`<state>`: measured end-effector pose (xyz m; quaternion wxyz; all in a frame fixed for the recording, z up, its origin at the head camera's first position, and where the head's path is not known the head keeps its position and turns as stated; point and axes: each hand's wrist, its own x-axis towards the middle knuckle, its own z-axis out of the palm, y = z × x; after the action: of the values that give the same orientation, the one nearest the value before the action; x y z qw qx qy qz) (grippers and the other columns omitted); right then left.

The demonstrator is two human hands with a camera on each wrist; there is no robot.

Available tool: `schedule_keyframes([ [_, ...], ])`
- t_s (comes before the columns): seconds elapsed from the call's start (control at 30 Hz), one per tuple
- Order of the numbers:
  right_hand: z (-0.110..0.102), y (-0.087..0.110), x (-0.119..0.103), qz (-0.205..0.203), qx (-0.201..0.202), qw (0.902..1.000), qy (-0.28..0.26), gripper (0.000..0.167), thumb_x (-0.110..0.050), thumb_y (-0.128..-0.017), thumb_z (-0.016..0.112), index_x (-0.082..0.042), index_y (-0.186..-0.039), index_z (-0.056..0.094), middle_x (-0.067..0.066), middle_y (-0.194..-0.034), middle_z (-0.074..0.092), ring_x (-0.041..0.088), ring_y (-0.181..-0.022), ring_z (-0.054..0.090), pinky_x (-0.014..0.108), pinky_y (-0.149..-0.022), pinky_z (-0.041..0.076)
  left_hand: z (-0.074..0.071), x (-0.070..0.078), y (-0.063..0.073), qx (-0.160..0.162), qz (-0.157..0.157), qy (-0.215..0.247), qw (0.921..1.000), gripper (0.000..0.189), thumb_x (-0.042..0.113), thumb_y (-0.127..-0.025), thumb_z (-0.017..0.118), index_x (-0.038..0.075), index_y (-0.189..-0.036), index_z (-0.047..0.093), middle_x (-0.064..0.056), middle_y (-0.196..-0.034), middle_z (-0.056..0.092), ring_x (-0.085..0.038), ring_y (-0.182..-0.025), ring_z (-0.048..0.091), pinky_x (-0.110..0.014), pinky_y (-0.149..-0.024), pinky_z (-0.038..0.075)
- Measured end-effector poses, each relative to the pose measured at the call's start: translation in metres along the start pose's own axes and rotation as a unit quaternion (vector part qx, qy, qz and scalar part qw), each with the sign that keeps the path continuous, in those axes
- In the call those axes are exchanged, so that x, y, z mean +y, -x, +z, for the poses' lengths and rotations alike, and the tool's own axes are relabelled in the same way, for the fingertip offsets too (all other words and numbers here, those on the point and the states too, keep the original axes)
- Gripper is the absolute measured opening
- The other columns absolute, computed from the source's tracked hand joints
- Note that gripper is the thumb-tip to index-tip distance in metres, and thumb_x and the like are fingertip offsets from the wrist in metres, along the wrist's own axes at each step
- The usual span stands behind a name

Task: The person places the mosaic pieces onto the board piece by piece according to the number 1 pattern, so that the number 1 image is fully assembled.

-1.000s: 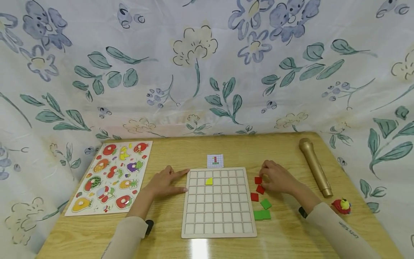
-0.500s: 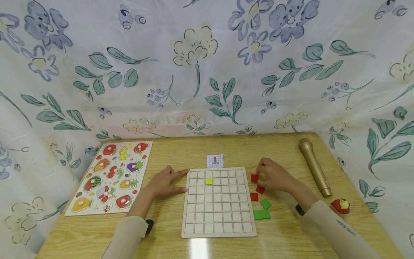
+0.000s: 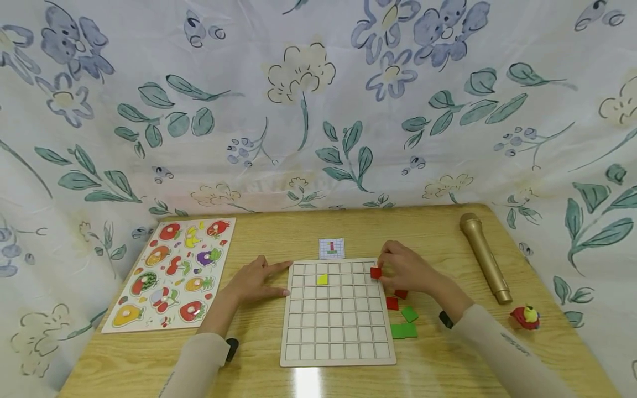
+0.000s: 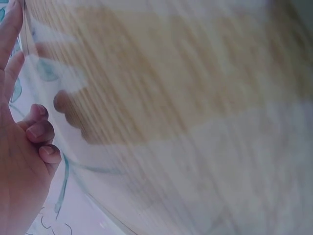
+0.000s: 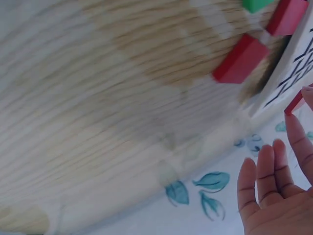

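A pale wooden grid board [image 3: 336, 366] lies flat on the table, with a yellow tile [image 3: 322, 279] in its upper part; one corner of that tile looks cut off. My left hand [image 3: 251, 281] touches the board's left edge with index finger and thumb stretched out, its other fingers curled in the left wrist view. Between thumb and index finger, my right hand [image 3: 405, 267] pinches a red square tile [image 3: 375, 273] over the board's upper right edge. Two more red tiles [image 3: 392, 303] and several green tiles [image 3: 410, 314] lie right of the board.
A small card with a coloured grid pattern [image 3: 331, 249] lies behind the board. At the left is a fruit puzzle board [image 3: 166, 276]. A gold microphone [image 3: 485, 257] and a small red and yellow toy [image 3: 526, 317] lie at the right. A floral curtain [image 3: 298, 138] hangs behind.
My right hand has moved left from the loose tiles to the board's right edge, bringing one red tile along. The left hand stays in place.
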<state>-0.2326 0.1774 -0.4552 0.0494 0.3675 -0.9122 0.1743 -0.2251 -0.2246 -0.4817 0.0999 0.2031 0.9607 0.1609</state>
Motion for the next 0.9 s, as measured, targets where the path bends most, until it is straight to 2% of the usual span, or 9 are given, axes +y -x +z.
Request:
schedule_keyframes([
  [0.3,0.006,-0.022,-0.017,0.014,-0.028,0.9993,-0.019,0.018,-0.02,-0.078,0.08,-0.01,-0.089,0.07,0.002,-0.101,0.051,0.017,-0.093,0.047,0.034,-0.081,0.045,0.001,-0.002,0.0,-0.004,-0.004,0.006,1.0,0.077,0.065,-0.081,0.07,0.036,-0.148,0.047,-0.005,-0.091,0.041,-0.017,-0.069,0.035,-0.032,-0.06,0.029],
  [0.47,0.011,-0.031,-0.026,0.022,-0.049,0.9979,-0.035,0.02,-0.023,-0.081,0.08,-0.01,-0.092,0.07,0.001,-0.104,0.051,0.017,-0.095,0.047,0.034,-0.083,0.046,0.003,-0.002,-0.001,-0.013,-0.013,0.031,0.9993,0.077,0.062,-0.08,0.072,0.035,-0.148,0.047,-0.006,-0.093,0.04,-0.018,-0.071,0.037,-0.033,-0.06,0.03],
  [0.9,0.023,-0.045,-0.039,0.008,-0.057,0.9981,-0.025,0.021,-0.024,-0.08,0.08,-0.011,-0.093,0.07,0.002,-0.109,0.053,0.018,-0.103,0.05,0.037,-0.091,0.046,0.001,0.001,-0.003,-0.007,-0.018,0.066,0.9976,0.077,0.057,-0.079,0.076,0.032,-0.147,0.05,-0.005,-0.095,0.04,-0.017,-0.072,0.038,-0.032,-0.062,0.032],
])
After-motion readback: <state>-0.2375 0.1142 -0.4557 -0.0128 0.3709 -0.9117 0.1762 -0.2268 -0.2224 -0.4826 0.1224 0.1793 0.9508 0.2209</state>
